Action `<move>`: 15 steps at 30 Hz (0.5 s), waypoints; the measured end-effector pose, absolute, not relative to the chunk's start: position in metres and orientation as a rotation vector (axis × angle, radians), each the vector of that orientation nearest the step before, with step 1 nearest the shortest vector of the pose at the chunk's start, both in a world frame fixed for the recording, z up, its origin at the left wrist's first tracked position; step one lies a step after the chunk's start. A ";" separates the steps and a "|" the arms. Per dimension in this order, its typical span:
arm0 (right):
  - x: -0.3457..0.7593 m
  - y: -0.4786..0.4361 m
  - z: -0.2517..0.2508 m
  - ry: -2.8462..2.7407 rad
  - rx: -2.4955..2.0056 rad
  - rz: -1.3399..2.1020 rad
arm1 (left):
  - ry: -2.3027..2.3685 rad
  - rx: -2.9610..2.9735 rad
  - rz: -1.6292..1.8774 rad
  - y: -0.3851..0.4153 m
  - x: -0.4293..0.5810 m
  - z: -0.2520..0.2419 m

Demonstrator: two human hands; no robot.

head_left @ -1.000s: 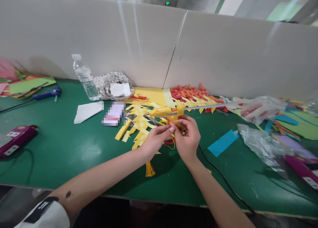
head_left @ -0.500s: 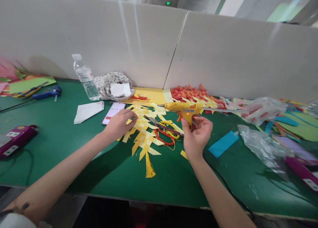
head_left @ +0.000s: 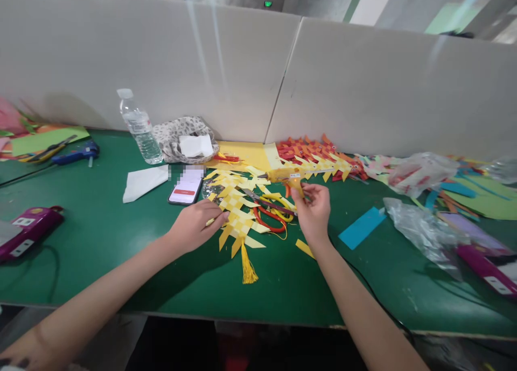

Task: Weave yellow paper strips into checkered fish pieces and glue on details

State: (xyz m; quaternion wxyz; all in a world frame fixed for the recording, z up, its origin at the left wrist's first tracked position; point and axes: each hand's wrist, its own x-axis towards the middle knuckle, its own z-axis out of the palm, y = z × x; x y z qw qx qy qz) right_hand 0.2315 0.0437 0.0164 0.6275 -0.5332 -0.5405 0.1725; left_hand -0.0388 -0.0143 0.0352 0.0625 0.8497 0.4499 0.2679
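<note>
My right hand (head_left: 313,212) is wrapped around the handle of a yellow hot glue gun (head_left: 285,175), its nozzle pointing left and a glue stick sticking out the back. Below the nozzle lies a woven yellow paper piece (head_left: 234,201) with pointed strip ends and a yellow tassel (head_left: 249,263). At its left edge, my left hand (head_left: 200,225) has its fingers pinched, with a small yellow paper strip (head_left: 210,222) showing between them. Red-handled scissors (head_left: 270,222) and yellow-handled scissors (head_left: 283,201) lie between the woven piece and my right hand.
A phone (head_left: 186,187), a white tissue (head_left: 145,182) and a water bottle (head_left: 141,131) stand or lie left of the woven piece. Red and orange woven pieces (head_left: 307,150) lie by the partition (head_left: 343,91). A blue paper strip (head_left: 361,228) and plastic bag (head_left: 420,236) are to the right.
My left hand has moved slightly down and right along the woven piece, uncovering the phone. The glue gun in my right hand has shifted a little left.
</note>
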 end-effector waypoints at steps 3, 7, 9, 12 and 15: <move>0.249 0.058 0.012 -1.260 -1.376 0.274 | 1.354 2.502 0.904 -0.012 -0.039 0.035; 0.273 0.084 0.006 -1.277 -1.673 0.182 | 1.581 2.267 1.034 -0.008 -0.048 0.026; 0.278 0.094 0.005 -1.312 -1.733 0.168 | 1.672 2.110 1.063 -0.005 -0.052 0.022; 0.275 0.101 0.010 -1.417 -1.770 0.145 | 1.672 1.971 1.079 0.000 -0.056 0.021; 0.268 0.092 0.023 -1.534 -1.734 0.088 | 1.555 2.106 0.950 0.001 -0.059 0.024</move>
